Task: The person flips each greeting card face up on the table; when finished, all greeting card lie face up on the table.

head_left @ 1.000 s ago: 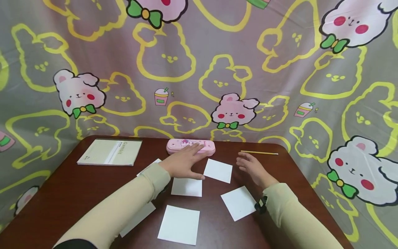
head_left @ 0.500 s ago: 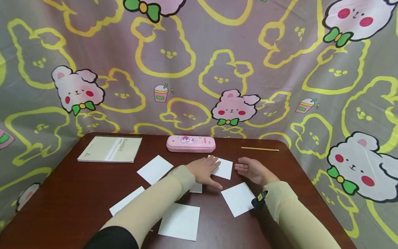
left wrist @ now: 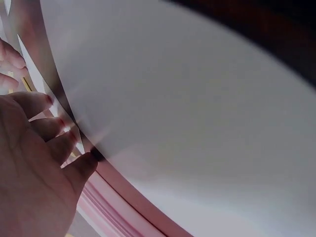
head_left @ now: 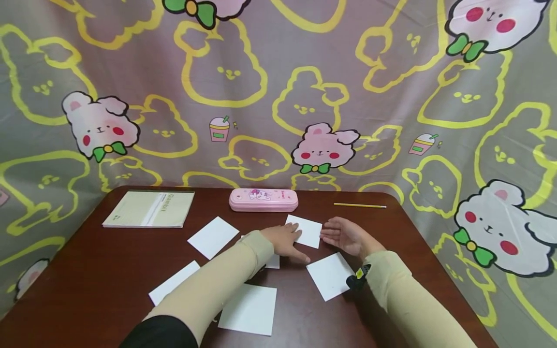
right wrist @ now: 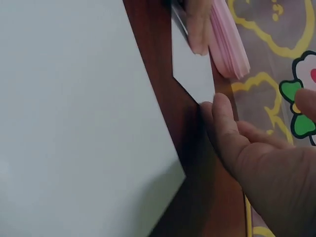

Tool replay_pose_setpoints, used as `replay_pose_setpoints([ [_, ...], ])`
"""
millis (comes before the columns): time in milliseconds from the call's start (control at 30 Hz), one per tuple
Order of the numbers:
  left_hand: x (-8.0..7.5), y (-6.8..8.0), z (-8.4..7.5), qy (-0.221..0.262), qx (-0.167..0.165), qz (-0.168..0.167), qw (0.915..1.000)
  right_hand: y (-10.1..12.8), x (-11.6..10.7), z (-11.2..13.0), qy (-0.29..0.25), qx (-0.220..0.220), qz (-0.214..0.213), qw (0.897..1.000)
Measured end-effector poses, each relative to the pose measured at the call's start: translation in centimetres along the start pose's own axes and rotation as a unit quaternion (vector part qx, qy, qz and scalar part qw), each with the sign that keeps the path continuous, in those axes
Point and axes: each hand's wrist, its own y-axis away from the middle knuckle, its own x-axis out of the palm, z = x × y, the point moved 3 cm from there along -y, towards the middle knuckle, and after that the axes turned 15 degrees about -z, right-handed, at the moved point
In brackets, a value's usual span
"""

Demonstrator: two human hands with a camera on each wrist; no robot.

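Observation:
In the head view my left hand (head_left: 283, 240) reaches across the table, its spread fingers resting at the left part of a small white square of paper (head_left: 309, 233). My right hand (head_left: 348, 238) lies on its side at that paper's right edge, fingers loosely extended. The right wrist view shows those fingertips (right wrist: 222, 101) at the edge of the same paper (right wrist: 195, 74). Nearer me lies another white square (head_left: 330, 276), beside my right wrist. A further white square (head_left: 273, 262) is partly hidden under my left forearm.
More white squares lie left (head_left: 213, 237), lower left (head_left: 171, 282) and front middle (head_left: 250, 311). A pink pencil case (head_left: 263, 200) stands at the back, a notebook (head_left: 150, 209) back left and a yellow pencil (head_left: 359, 205) back right. A patterned curtain (head_left: 252, 72) hangs behind the table.
My left hand has come from in front of the pencil case, rightward and nearer me, onto the small paper. The right hand has shifted slightly left to that paper's edge.

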Motion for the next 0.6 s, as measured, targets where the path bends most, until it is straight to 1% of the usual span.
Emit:
replay_pose_setpoints([
  [133,0.2,-0.1,0.1,0.001,0.000,-0.001,1.0000,-0.2,0.1,-0.3,-0.017,-0.002,-0.014,1.000],
  [200,0.2,-0.2,0.1,0.009,0.003,-0.002,1.0000,-0.3,0.4,-0.4,0.003,-0.021,-0.014,1.000],
  [267,0.2,-0.2,0.1,0.018,0.008,-0.005,0.9998,-0.5,0.6,-0.6,0.045,-0.055,-0.012,0.997],
  [300,0.2,-0.2,0.1,0.021,0.011,-0.008,0.9997,-0.6,0.8,-0.6,0.079,-0.083,-0.012,0.993],
  [333,0.2,-0.2,0.1,0.024,0.014,-0.009,0.9996,-0.7,1.0,-0.5,0.119,-0.115,-0.013,0.986],
  [367,0.2,-0.2,0.2,0.027,0.016,-0.012,0.9994,-0.8,1.1,-0.5,0.165,-0.156,-0.015,0.974],
  [400,0.2,-0.1,0.3,0.029,0.018,-0.016,0.9993,-0.8,1.3,-0.3,0.218,-0.203,-0.020,0.954],
  [433,0.2,-0.1,0.3,0.030,0.019,-0.018,0.9992,-0.8,1.5,-0.1,0.274,-0.253,-0.027,0.928],
  [467,0.1,0.0,0.4,0.031,0.020,-0.021,0.9991,-0.8,1.6,0.1,0.325,-0.302,-0.039,0.895],
  [533,-0.1,0.2,0.4,0.034,0.021,-0.024,0.9989,-0.7,2.0,0.4,0.410,-0.389,-0.061,0.823],
  [567,-0.2,0.3,0.5,0.036,0.021,-0.026,0.9988,-0.6,2.1,0.5,0.445,-0.429,-0.067,0.783],
  [600,-0.2,0.4,0.5,0.037,0.022,-0.029,0.9987,-0.6,2.3,0.6,0.471,-0.462,-0.069,0.748],
])
